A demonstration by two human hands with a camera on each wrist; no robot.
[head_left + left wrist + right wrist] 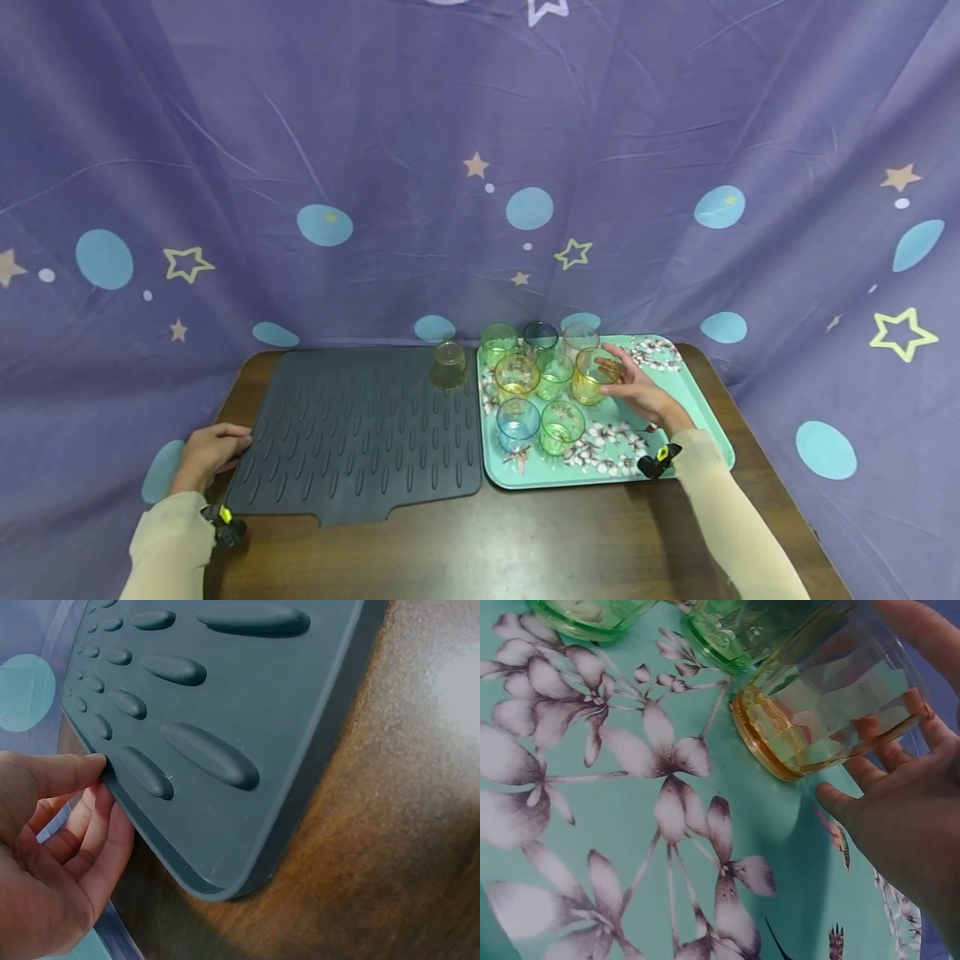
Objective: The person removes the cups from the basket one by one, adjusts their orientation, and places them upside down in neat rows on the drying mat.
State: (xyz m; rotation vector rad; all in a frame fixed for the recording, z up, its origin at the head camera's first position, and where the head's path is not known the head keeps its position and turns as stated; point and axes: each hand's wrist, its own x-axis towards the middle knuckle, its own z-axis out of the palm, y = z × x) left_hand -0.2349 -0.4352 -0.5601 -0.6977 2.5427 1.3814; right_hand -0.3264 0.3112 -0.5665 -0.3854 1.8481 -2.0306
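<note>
In the head view my left hand [212, 454] is at the left edge of a dark grey drying mat [360, 425]. The left wrist view shows it pinching the mat's rim [154, 851], thumb on top and the other fingers curled below. On the right, my right hand [645, 396] is around a yellow glass [588, 387] on the tray [697, 400]. Its fingers show through the far side of the glass in the right wrist view. Whether the base touches the tray I cannot tell. An amber glass [448, 371] stands upside down on the mat's back right corner.
Beside the held glass stand a green glass [555, 383], another yellow glass [517, 382], a blue glass [518, 429] and a front green glass [562, 433]. Behind them are a dark glass [540, 337] and a pink glass [581, 337]. A curtain [420, 208] hangs behind the wooden table [450, 550].
</note>
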